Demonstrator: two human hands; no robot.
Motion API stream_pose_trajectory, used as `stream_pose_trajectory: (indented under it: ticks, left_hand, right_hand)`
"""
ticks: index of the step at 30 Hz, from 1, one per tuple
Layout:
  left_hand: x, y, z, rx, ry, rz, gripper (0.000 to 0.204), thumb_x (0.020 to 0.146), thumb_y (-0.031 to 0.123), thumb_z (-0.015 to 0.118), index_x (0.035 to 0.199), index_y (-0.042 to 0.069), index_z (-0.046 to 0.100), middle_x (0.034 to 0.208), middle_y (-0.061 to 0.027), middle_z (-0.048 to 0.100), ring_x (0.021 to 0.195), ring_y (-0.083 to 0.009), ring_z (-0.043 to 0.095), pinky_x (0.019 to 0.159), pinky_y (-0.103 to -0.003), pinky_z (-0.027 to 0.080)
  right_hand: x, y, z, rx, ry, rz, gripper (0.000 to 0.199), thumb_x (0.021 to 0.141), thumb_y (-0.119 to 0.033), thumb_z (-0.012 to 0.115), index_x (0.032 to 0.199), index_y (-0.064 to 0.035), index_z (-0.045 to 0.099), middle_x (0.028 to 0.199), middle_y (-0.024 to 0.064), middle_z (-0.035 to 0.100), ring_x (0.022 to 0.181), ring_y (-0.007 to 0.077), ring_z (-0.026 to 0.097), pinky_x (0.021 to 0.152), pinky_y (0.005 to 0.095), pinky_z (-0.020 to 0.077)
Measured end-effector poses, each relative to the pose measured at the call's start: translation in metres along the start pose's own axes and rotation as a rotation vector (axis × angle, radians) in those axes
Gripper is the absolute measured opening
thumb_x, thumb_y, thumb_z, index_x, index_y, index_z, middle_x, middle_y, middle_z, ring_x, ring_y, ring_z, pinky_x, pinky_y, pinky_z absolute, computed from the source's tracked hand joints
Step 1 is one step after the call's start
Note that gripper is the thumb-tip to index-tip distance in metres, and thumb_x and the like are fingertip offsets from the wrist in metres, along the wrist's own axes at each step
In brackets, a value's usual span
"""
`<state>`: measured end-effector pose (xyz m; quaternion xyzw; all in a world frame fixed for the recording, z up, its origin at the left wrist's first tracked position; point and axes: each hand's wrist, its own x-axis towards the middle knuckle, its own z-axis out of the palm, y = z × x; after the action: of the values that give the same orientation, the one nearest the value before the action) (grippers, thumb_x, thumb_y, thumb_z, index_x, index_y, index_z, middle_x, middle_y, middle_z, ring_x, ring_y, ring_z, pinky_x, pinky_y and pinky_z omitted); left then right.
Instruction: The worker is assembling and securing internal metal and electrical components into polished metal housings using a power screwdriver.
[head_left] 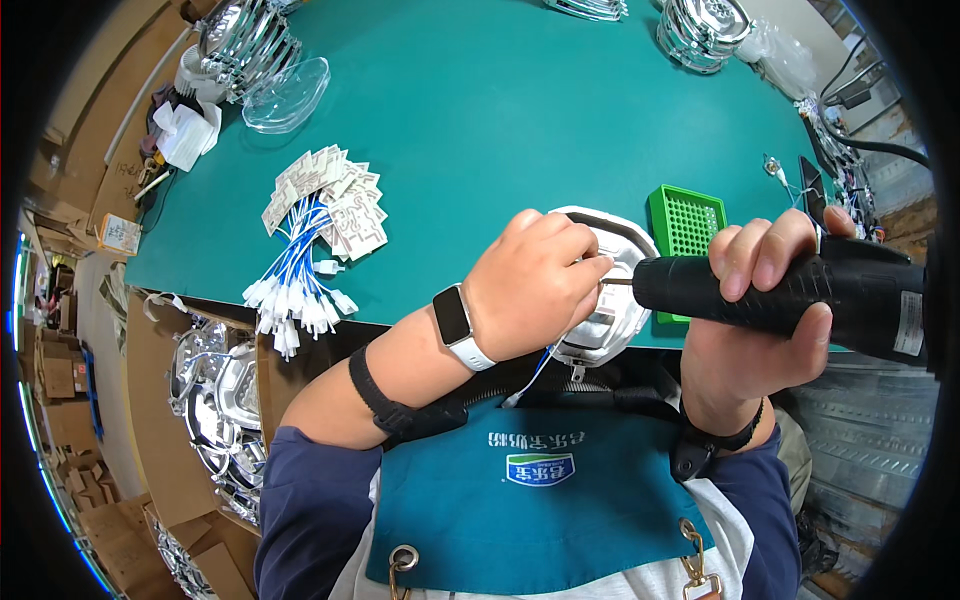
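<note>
My right hand (pixel 740 355) is wrapped round a black electric screwdriver (pixel 680 284), held nearly level with its thin bit (pixel 618 281) toward the left. At the bit's tip, my left hand (pixel 530 285) is closed in a pinch; what its fingertips hold is hidden. Both hands are over a white and chrome lamp housing (pixel 628 318) at the table's near edge. My left hand covers part of that housing. A blue and white wire with a small white plug (pixel 512 400) hangs from its near side.
Left on the green table (pixel 480 110) lie flat heating pads (pixel 335 190) with white plugs (pixel 295 305). A green perforated tray (pixel 688 222) stands beside the housing. Chrome housings are stacked at far left (pixel 245 50) and far right (pixel 703 30); a carton (pixel 190 420) holds more.
</note>
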<state>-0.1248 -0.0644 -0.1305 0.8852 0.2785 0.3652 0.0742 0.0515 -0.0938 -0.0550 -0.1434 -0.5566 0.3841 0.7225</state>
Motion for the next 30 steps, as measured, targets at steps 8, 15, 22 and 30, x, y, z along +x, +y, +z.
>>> stream_pose_trajectory:
  ticks: [8,15,22,30]
  left_hand:
    - [0.000,-0.001,0.000,-0.003,-0.016,-0.006,0.026,0.068,0.006,0.070,0.094,0.008,0.067,0.088,-0.0022,0.058,0.083,-0.0198,0.056,0.071,-0.034,0.040]
    - [0.000,0.000,-0.001,-0.003,-0.015,-0.005,0.025,0.069,0.006,0.069,0.094,0.008,0.067,0.088,-0.0025,0.058,0.083,-0.0198,0.056,0.071,-0.034,0.040]
    - [-0.001,0.000,0.000,0.017,-0.032,-0.014,0.027,0.069,0.006,0.069,0.096,0.008,0.066,0.088,-0.0024,0.058,0.083,-0.0198,0.056,0.071,-0.034,0.040]
    - [0.000,-0.003,0.003,0.047,0.027,0.015,0.029,0.072,0.008,0.068,0.101,0.009,0.067,0.090,-0.0015,0.059,0.083,-0.0191,0.055,0.071,-0.034,0.040]
  right_hand:
    - [-0.002,0.002,-0.003,-0.033,-0.020,-0.014,0.068,0.086,-0.043,0.059,0.133,-0.0045,0.028,0.080,0.0078,0.049,0.063,0.0180,0.053,0.061,0.0330,0.0436]
    - [0.000,0.003,-0.004,0.003,0.010,-0.022,0.068,0.086,-0.043,0.057,0.134,-0.0045,0.027,0.081,0.0072,0.048,0.062,0.0174,0.053,0.060,0.0320,0.0426]
    - [-0.003,0.005,0.001,0.022,0.114,0.042,0.062,0.087,-0.040,0.055,0.132,-0.0052,0.029,0.081,0.0068,0.048,0.065,0.0167,0.052,0.064,0.0321,0.0423]
    - [0.002,0.002,0.006,0.093,0.361,0.127,0.039,0.093,-0.026,0.048,0.124,-0.0038,0.039,0.083,0.0060,0.045,0.075,0.0157,0.048,0.075,0.0316,0.0403]
